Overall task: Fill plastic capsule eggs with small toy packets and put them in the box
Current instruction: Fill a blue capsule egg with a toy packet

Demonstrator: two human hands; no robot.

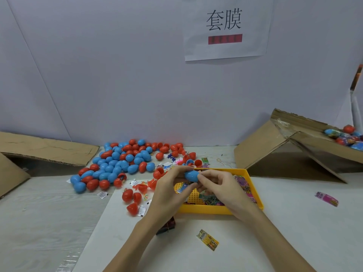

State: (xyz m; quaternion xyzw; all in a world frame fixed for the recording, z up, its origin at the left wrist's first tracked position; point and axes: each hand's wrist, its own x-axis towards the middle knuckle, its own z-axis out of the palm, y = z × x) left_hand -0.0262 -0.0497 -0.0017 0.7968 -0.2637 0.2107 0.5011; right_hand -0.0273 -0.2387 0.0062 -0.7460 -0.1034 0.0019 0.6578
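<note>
Blue egg [191, 176] lying crosswise, left hand [170, 185], right hand [218, 185] gripping ends

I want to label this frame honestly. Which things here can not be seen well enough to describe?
Head view only:
- Blue egg: whether it holds a packet; shell is opaque, left hand and right hand cover its ends.
- Yellow tray: much of its contents hidden behind both hands.
- Box: its inside is cut off by the right edge.
- Dark item under the left wrist: mostly hidden.
</note>
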